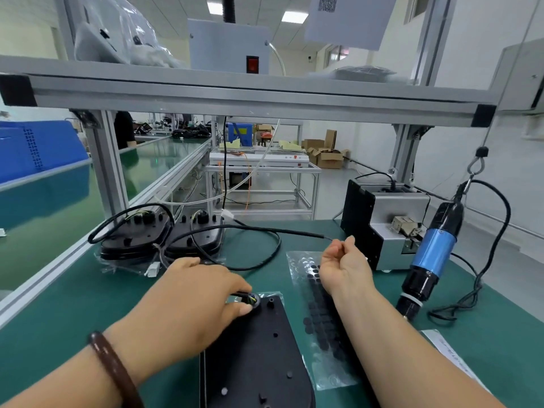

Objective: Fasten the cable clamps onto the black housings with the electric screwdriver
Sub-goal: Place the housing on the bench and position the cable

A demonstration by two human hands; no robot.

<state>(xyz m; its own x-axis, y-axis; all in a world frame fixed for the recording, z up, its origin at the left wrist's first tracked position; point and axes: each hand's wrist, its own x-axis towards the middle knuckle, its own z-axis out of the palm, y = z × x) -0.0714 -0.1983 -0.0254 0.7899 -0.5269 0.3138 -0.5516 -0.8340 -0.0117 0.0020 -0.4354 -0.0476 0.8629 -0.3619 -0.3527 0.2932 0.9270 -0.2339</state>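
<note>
left hand (200,298): pinching cable (294,232) at housing (259,348) hole, lower centre | right hand (344,266): pinching cable end | risk: hard tug unseats wires (251,297)

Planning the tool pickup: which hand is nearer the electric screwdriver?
Right. The right hand, pinching one end of the cable, sits just left of the electric screwdriver; the left hand, gripping the cable at the black housing, is farther left.
</note>
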